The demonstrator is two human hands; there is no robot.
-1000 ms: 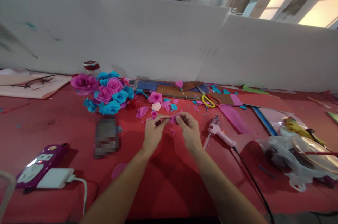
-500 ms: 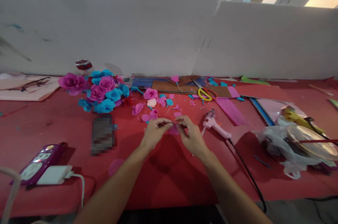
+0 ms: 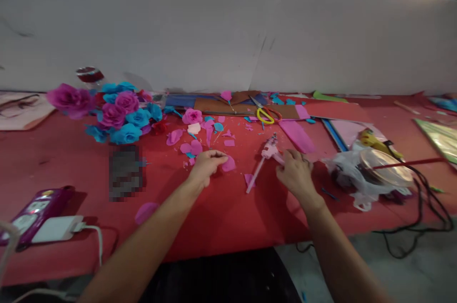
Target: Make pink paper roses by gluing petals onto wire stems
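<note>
Fingers of the left hand (image 3: 203, 170) alone pinch the petal (image 3: 229, 164), the right hand (image 3: 297, 172) having moved to grip the glue gun (image 3: 269, 151), so both are at hand.

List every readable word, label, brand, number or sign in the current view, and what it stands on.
No text can be read.
Pink glue gun: any brand too small to read.
Purple device: any lettering too blurred.
Dark rectangular object: pixelated, nothing legible.
</note>
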